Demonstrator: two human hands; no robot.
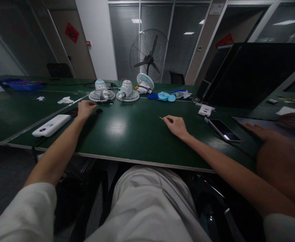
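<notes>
My left hand (85, 109) hovers over or rests on the green table at the left, its fingertips pinched together. Whatever they may hold is too small to make out. Just right of those fingers lies a small dark round piece (99, 110). My right hand (176, 126) is closed near the table's middle around a thin screwdriver-like tool (161, 118); its slim, bright shaft points left and the rest is mostly covered by the fingers. Beyond my left hand, two white fan heads (102, 95) (128, 95) lie face down, and a third fan (145, 83) is tilted up.
A white power strip (52, 125) lies beside my left forearm. Blue fan blades (166, 96) are at the back. To the right are a white box-like device (205, 110), a phone (225, 130), a large black monitor (253, 74) and another person's hand (259, 131) on paper.
</notes>
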